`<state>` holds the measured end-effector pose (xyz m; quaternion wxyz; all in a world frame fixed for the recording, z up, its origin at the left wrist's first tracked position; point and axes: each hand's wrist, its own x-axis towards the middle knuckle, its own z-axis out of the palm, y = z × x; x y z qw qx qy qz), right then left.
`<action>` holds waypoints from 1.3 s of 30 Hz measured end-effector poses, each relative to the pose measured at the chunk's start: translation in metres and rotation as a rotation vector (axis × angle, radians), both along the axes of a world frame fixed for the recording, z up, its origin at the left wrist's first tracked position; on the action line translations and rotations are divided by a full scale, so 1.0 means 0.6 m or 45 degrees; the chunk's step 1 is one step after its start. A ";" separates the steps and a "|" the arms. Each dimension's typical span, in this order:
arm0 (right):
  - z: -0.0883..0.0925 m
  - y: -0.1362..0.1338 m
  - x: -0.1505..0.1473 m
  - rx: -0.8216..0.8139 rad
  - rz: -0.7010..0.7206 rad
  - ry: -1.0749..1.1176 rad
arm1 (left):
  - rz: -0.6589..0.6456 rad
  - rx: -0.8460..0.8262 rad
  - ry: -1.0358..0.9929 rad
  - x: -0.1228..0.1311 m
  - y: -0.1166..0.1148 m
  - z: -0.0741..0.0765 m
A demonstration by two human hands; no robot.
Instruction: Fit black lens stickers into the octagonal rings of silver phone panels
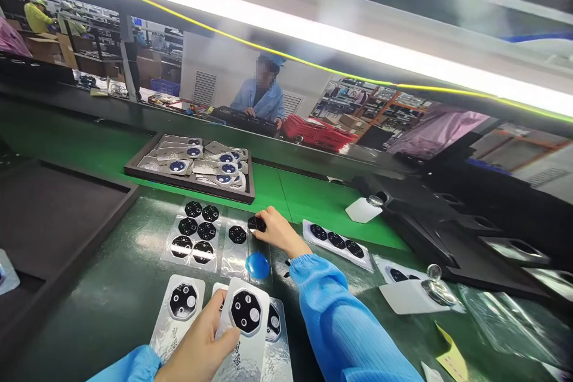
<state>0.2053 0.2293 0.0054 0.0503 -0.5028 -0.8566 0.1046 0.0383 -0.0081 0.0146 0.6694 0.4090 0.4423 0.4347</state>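
Observation:
My left hand (201, 339), fingers closed, grips a silver phone back panel (251, 346) with a black octagonal camera plate at its top. Beneath and beside it lie more such panels, one to the left (172, 322) and one partly covered on the right (278, 346). Farther forward, my right hand (278, 231) pinches a black octagonal lens piece (256, 224) at the top of a transparent film sheet (233, 256). One more black piece (237, 234) and a blue disc (258, 265) lie on that sheet. Left of it, another sheet carries several black pieces (188, 226).
A dark tray (190, 184) of stacked panels stands behind. To the right are a strip of black pieces (336, 240), two white bottles with metal tops (363, 210) (405, 299), plastic bags (505, 322) and yellow paper (451, 353). A co-worker (259, 95) sits beyond the bench.

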 end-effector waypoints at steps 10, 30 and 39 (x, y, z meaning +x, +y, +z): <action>0.046 -0.035 0.027 0.131 0.013 0.164 | 0.102 -0.106 -0.019 0.001 0.003 -0.010; 0.006 -0.219 0.141 -0.115 -0.039 0.993 | 0.151 -0.198 -0.212 0.013 0.010 -0.016; 0.009 -0.225 0.130 -0.029 0.041 0.885 | 0.134 -0.236 -0.217 0.013 0.012 -0.009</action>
